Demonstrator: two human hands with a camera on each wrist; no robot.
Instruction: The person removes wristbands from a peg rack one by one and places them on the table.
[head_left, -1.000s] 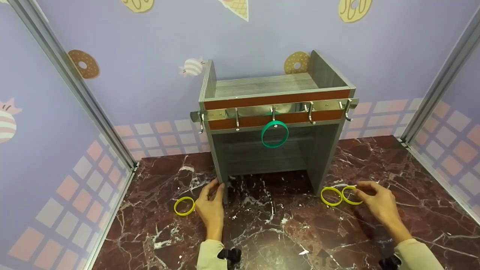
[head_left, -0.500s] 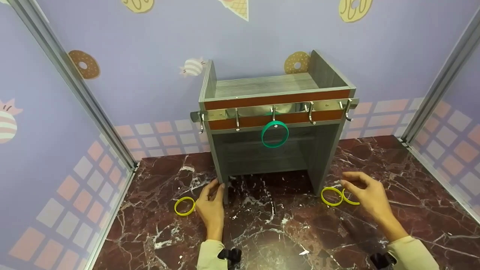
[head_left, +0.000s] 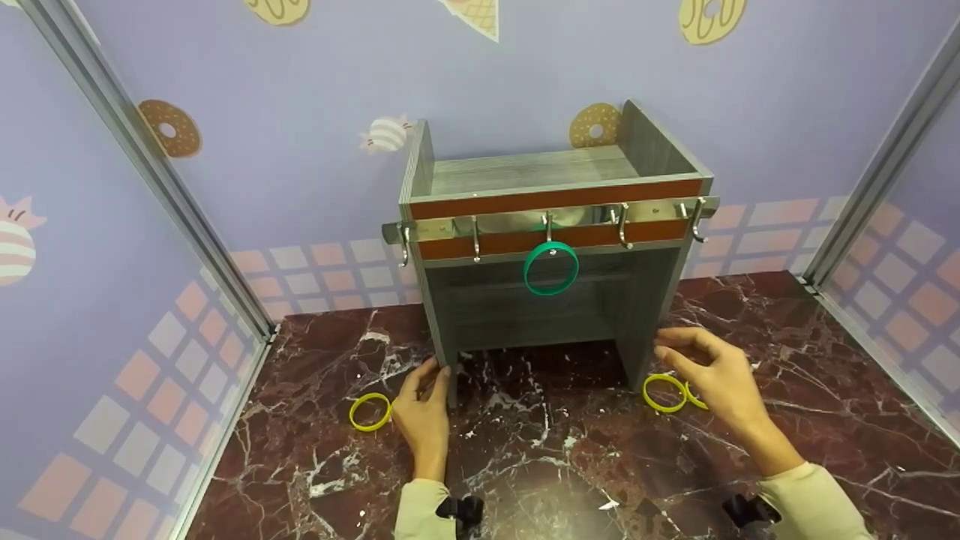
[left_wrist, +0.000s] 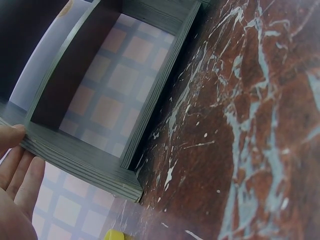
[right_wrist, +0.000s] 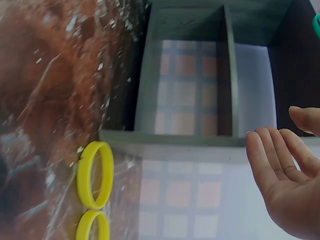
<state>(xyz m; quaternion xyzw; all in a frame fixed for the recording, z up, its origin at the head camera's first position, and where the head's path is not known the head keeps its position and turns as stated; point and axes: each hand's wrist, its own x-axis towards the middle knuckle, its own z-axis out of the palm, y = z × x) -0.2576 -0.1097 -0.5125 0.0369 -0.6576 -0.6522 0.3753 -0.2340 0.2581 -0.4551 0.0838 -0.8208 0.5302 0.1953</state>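
A grey wooden shelf unit (head_left: 534, 166) stands upright, with a metal hook rail (head_left: 577, 217) across its front. From the middle hook hangs a green ring (head_left: 551, 268). My left hand (head_left: 422, 409) holds the lower front edge of the left side panel, thumb and fingers on either side of it. Beside the right panel is my right hand (head_left: 716, 375), its thumb apart from its fingers and nothing between them. In the right wrist view its fingertips (right_wrist: 262, 134) are close to the panel's edge; whether they touch it I cannot tell.
Two yellow rings (head_left: 664, 394) lie on the dark red marble-patterned table (head_left: 540, 480) by the shelf's right foot, one partly behind my right hand. Another yellow ring (head_left: 370, 412) lies left of my left hand. Patterned walls (head_left: 300, 90) close in the back and sides.
My right hand has moved left and away from the person, from over the outer yellow ring to beside the shelf's right panel. My left hand, the shelf and the rings stay put.
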